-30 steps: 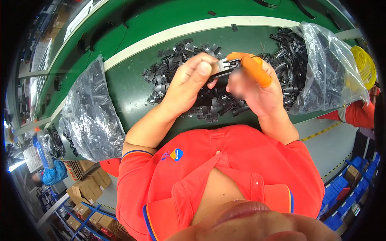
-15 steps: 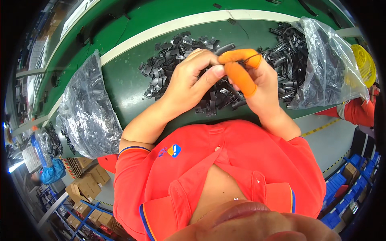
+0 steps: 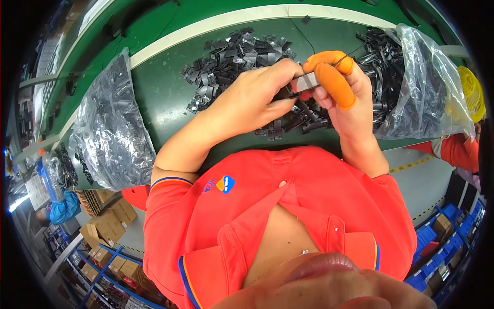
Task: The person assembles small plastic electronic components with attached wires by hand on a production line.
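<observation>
Grey and black, a small block-like piece [image 3: 307,82] is held above the middle of the green worktop [image 3: 159,98], between two hands. The left hand [image 3: 257,95] pinches its left end between thumb and fingers; the right hand [image 3: 352,95], with orange finger cots [image 3: 337,86] on two digits, grasps the other end, a thin dark strand [image 3: 355,51] showing beside it. Beyond the left hand, towards the far edge, lies a heap of loose black parts [image 3: 218,77]; a second heap [image 3: 382,49] adjoins the clear bag [image 3: 427,87] at the right edge. Another filled bag [image 3: 110,129] lies at the left edge. Handling of this piece appears unfinished; many parts lie loose, and whether any are finished cannot be told.
</observation>
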Demonstrator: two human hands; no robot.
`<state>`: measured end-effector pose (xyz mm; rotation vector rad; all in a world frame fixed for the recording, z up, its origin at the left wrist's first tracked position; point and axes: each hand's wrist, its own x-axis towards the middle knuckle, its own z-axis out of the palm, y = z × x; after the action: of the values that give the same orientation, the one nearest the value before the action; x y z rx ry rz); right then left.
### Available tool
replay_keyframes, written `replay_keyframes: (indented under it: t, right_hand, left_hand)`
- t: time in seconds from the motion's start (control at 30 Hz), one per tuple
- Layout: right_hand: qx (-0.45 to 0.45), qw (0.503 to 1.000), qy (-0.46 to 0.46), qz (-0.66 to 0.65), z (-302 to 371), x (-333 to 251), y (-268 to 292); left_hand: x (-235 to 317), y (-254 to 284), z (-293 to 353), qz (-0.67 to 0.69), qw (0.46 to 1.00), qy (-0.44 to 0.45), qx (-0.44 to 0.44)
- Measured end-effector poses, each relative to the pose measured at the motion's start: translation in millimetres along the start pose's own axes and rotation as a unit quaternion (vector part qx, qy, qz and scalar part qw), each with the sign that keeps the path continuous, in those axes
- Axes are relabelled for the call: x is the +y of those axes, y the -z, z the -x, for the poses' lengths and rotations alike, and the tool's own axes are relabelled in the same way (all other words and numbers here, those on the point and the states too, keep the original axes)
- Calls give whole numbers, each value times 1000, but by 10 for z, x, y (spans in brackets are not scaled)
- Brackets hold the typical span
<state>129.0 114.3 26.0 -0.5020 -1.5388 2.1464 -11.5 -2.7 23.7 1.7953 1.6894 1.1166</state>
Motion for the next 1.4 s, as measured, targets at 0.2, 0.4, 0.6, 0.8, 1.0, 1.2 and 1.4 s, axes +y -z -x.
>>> replay_keyframes:
  t: [0.2,0.4,0.6,0.8,1.0,1.2,1.4]
  right_hand:
    - [-36,998,-11,45,-95,-83,-11]
    - [-261,957,-82,90,-1042,-135,381]
    - [26,735,76,673,-2351,478,1229]
    - [-99,628,153,757,-2497,535,1328]
    - [-11,861,108,497,-1795,172,974]
    - [1,998,55,43,-442,-113,106]
    - [4,992,123,-35,-181,85,-117]
  left_hand:
    - [-53,181,22,398,905,74,-129]
    - [-54,444,111,462,881,83,-53]
    - [-64,456,80,527,846,32,71]
    - [8,348,23,509,850,69,115]
    - [-29,155,-47,403,898,27,177]
    - [-73,21,-18,386,900,57,196]
    - [-94,-67,-27,334,920,13,207]
